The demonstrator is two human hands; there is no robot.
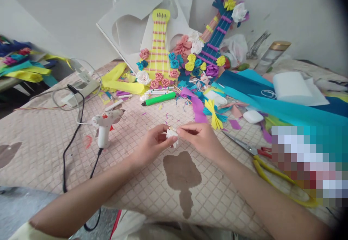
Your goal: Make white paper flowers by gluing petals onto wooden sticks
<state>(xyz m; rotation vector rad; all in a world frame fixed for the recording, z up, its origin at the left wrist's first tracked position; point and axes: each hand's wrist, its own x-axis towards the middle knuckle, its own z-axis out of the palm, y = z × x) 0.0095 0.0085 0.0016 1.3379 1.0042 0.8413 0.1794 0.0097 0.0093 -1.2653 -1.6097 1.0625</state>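
Note:
Over the middle of the table, my left hand [152, 142] pinches a small white paper flower [172, 135] between thumb and fingers. My right hand [199, 137] is closed at the flower's upper right edge, its thumb and forefinger pinched on the white paper. To the left stands a white hot glue gun [104, 127] with its nozzle pointing right. Beyond my hands, a yellow paper guitar [161, 48] with string and paper roses leans at the back. A blue and purple paper guitar [216, 44] leans beside it. A yellow paper bow [214, 115] lies beyond my right hand.
Yellow-handled scissors [282, 182] lie right, near my forearm. A green marker [160, 99], a purple paper strip [197, 104] and paper scraps lie ahead. A power strip [81, 93] with cables sits left. Teal paper [252, 91] and a white roll [292, 88] lie at right.

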